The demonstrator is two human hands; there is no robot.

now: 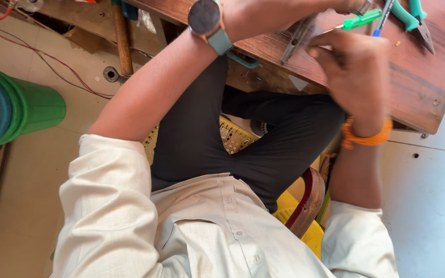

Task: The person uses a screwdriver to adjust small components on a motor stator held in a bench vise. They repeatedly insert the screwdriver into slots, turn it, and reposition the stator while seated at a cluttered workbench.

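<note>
At the far left of the view a green plastic bucket (29, 109) lay on its side on the pale floor, with thin red wires (52, 64) trailing across the tiles behind it. Just right of those, a round wooden table leg (122, 38) stood on the floor.

The person sat on a yellow woven chair (233, 136), wearing a cream shirt and dark trousers, and leaned over a dark wooden table (418, 77). Their left arm ran up across the middle of the view, with a round wristwatch (205, 18) on a grey strap. The left hand (279, 13) reached onto the table at the top edge of the frame; most of it was cut off or blurred, so I could not tell how far its fingers were closed or whether it gripped anything.

Just right of it, a flat grey metal strip (297, 38) lay tilted on the table, between the two hands. The right hand (354, 77), blurred, was loosely curled with its fingers bent toward the strip; whether it actually held it could not be told. An orange thread band (366, 138) circled that wrist.

Farther off on the table, near the top right, lay a green-handled screwdriver (359, 20), a blue pen (382, 18) and teal-handled pliers (413, 18).
</note>
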